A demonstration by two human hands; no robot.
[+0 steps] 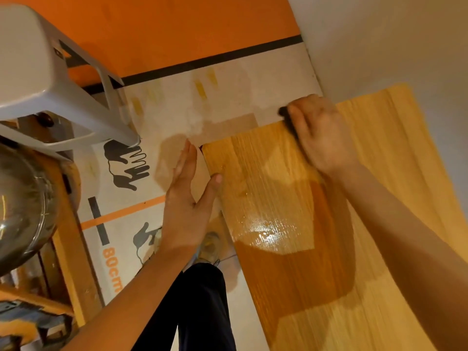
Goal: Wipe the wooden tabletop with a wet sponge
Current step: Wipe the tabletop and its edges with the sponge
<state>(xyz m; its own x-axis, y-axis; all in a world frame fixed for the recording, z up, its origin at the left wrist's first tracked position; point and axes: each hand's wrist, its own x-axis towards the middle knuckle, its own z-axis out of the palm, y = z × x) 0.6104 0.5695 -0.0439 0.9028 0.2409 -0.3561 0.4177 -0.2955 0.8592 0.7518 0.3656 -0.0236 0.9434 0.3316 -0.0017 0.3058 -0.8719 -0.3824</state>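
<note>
The wooden tabletop (291,198) fills the right half of the head view, with a glossy wet patch near its left edge. My right hand (321,133) presses a dark sponge (285,114) at the table's far edge; only a small dark part of the sponge shows past my fingers. My left hand (187,198) hovers with straight fingers beside the table's left edge, its thumb touching that edge. It holds nothing.
A grey plastic stool (50,79) stands at the upper left. A metal bowl (22,206) sits on a wooden shelf (73,249) at the left. The floor (228,84) is orange and white with printed markings. A pale wall (392,41) borders the table's right side.
</note>
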